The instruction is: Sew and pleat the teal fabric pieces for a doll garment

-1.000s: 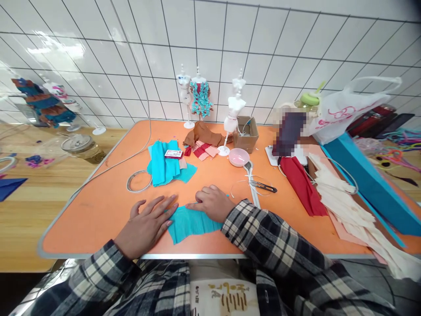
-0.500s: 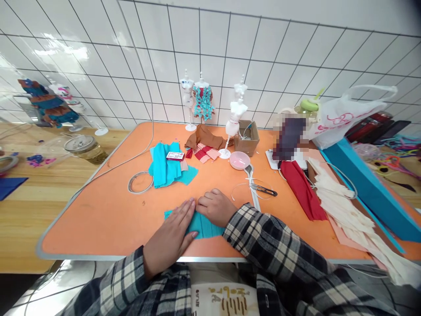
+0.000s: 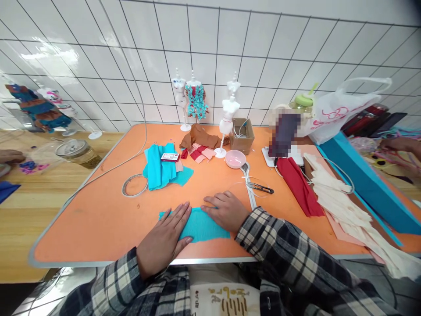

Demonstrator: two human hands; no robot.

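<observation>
A turquoise strip of crinkled sheet that looks like crepe paper (image 3: 205, 228) lies flat near the table's front edge. My left hand (image 3: 166, 237) rests flat on its left part, fingers stretched out and thumb apart. On the strip's upper right part lies my right hand (image 3: 226, 210), its fingers extended along the far edge. Beyond my left hand is a pile of folded turquoise sheets (image 3: 161, 169) with a small red-and-white box (image 3: 170, 157) on top. Black thread snips (image 3: 261, 188) lie past my right hand, beside white strips (image 3: 250, 193).
Small white dress forms (image 3: 229, 116) stand at the back near a cardboard box (image 3: 242, 135) and a pink bowl (image 3: 235, 159). A roll of wire (image 3: 134, 185) lies left. Red cloth (image 3: 299, 186) and cream strips (image 3: 338, 202) cover the right side. Other people's hands show at both edges.
My right hand has loosened from a curled grip, stretching its fingers and shifting right. The turquoise strip now lies smoother and more exposed. My left hand stays on it.
</observation>
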